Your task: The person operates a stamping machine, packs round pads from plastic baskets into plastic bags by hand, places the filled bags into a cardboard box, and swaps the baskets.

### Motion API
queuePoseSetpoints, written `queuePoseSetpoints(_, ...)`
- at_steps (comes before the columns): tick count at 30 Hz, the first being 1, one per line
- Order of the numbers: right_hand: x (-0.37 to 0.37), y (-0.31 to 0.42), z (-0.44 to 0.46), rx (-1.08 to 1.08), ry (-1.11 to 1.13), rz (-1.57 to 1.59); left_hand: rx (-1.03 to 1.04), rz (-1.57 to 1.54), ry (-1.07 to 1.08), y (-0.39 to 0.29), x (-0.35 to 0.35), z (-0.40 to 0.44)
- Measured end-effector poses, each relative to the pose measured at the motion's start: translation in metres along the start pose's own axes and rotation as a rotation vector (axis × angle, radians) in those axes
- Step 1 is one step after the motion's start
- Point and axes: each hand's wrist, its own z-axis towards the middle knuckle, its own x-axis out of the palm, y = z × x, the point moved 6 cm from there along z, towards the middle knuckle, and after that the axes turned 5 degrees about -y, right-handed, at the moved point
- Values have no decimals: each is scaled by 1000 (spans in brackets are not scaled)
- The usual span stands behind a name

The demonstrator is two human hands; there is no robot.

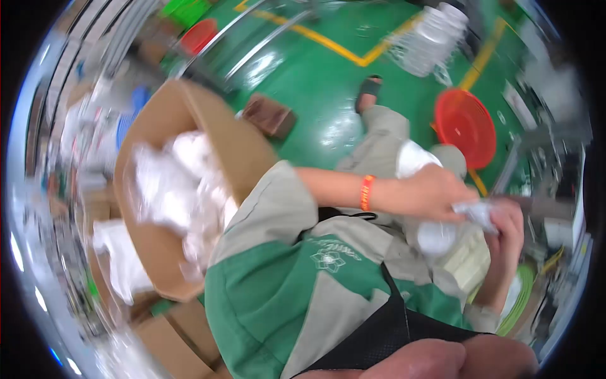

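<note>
My left hand [435, 192], with a red-and-yellow band on the wrist, reaches across my lap. Its fingers are closed on one side of a small whitish, crumpled piece that looks like plastic film [476, 213]. Opposite it, my right hand [508, 224] pinches the other side of the same piece, its fingers bent. Just below my left hand, a round whitish, translucent item [437, 239] rests by my lap, and a pale yellowish bundle [466, 256] lies beside it. A white item [415, 158] shows behind my left wrist. Motion blur hides finer detail.
At my left stands a large open cardboard box [208, 110] with white plastic-wrapped pieces inside. A brown block [269, 116] sits on the green floor. Ahead on the right are a red basket [466, 128] and a stack of white containers [432, 38]. Metal rails cross the upper left.
</note>
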Motion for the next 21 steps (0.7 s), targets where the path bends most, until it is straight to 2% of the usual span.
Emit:
queuePoseSetpoints(1,-10,0,-6,-45,85,-74,-13,17,53,-6,-3,-7)
queuePoseSetpoints(2,-20,0,-12,-97,167,-144,-69,64,-22,-4,-10,-16)
queuePoseSetpoints(4,-41,-2,-15,-205,312,-253,191,206,-40,-23,-9,-26)
queuePoseSetpoints(5,-53,-3,0,-265,261,-224,164,243,-67,-18,-8,-25)
queuePoseSetpoints(7,-69,5,42,-414,66,-163,2,185,13,11,3,-20)
queuePoseSetpoints(8,-51,22,64,-467,16,-184,1,201,-3,24,4,-18)
queuePoseSetpoints(9,-33,38,86,-518,-37,-206,-86,213,-132,44,1,-16)
queuePoseSetpoints(10,-5,50,104,-459,5,-200,-173,216,-262,61,-2,-19)
queuePoseSetpoints(11,23,62,122,-399,45,-195,-170,218,-281,74,0,-21)
queuePoseSetpoints(12,59,71,127,-366,163,-225,-406,180,-119,104,10,-30)
queuePoseSetpoints(13,99,90,113,-524,255,-283,-640,135,45,130,22,-46)
queuePoseSetpoints(14,133,106,89,-679,344,-340,-669,200,162,140,33,-57)
queuePoseSetpoints(16,156,148,52,-925,346,-211,-661,263,346,158,72,-74)
queuePoseSetpoints(17,161,163,31,-1002,202,-166,-623,267,415,160,91,-77)
queuePoseSetpoints(18,165,170,22,-1008,197,-140,-624,270,411,152,90,-77)
queuePoseSetpoints(20,204,169,-10,-1174,281,-310,-467,298,616,132,98,-76)
queuePoseSetpoints(21,230,164,-17,-1134,342,-335,-468,297,609,130,101,-74)
